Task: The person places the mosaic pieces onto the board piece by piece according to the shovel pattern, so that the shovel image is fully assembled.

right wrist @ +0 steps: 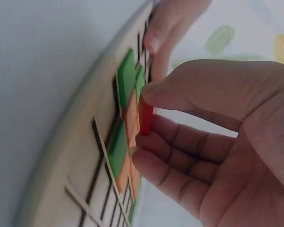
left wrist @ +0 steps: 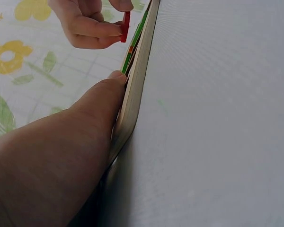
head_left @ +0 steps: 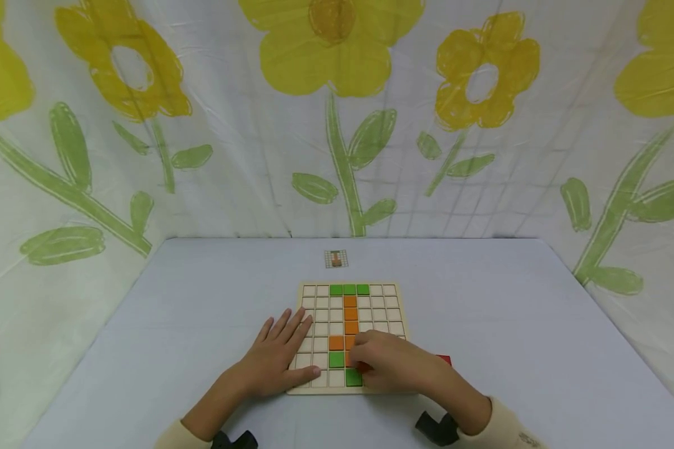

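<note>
A wooden grid board (head_left: 314,391) lies on the table, with green tiles (head_left: 336,360) and orange tiles (head_left: 351,314) in some of its squares. My left hand (head_left: 272,362) rests with spread, straight fingers on the board's left side; its thumb lies along the near edge in the left wrist view. Over the lower middle of the board, my right hand (head_left: 390,362) pinches a red square tile (right wrist: 146,116) between thumb and fingers. The tile stands on edge, close above the orange and green tiles. My right hand hides part of the board's lower right in the head view.
Past the board's far edge lies a small card (head_left: 336,259) with a printed grid pattern. Another red piece (head_left: 444,360) shows partly behind my right wrist. A flower-printed cloth (head_left: 247,156) hangs behind the white table (head_left: 202,293).
</note>
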{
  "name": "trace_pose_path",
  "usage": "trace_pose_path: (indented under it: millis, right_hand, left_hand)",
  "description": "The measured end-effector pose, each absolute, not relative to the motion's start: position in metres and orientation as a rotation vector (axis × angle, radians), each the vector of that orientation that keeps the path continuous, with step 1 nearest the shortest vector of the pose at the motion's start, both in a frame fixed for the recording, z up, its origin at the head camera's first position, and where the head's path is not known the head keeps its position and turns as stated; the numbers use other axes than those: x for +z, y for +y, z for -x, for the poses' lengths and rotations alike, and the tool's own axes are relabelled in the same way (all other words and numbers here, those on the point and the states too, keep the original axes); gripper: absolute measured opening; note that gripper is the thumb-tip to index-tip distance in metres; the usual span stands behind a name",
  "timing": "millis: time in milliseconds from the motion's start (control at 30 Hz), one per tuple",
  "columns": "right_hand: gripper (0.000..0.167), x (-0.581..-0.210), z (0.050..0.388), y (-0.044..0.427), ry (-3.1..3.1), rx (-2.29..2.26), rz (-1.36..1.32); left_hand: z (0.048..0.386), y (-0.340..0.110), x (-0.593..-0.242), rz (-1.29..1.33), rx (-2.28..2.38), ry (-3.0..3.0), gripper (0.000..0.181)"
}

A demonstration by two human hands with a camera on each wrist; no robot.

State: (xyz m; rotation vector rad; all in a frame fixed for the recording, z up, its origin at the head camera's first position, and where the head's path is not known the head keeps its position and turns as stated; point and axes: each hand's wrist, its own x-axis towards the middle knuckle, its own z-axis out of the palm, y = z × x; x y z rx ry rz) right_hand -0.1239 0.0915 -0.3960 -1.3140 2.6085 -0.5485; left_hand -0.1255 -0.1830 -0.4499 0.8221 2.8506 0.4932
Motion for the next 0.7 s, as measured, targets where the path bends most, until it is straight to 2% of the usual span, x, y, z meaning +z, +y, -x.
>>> trace_pose_path:
  millis: [333,700]
  right_hand:
    - [0.016,-0.4,0.121,0.069,2.579,-0.443,1.489]
    - [0.01,-0.405,0.119,0.052,2.647,-0.403,1.462]
  left_hand:
    - [0.124,-0.182,-0.448,-0.833,0.489,2.849,0.097]
    - [0.124,-0.183,-0.448,-0.852,0.523,2.847,0.095]
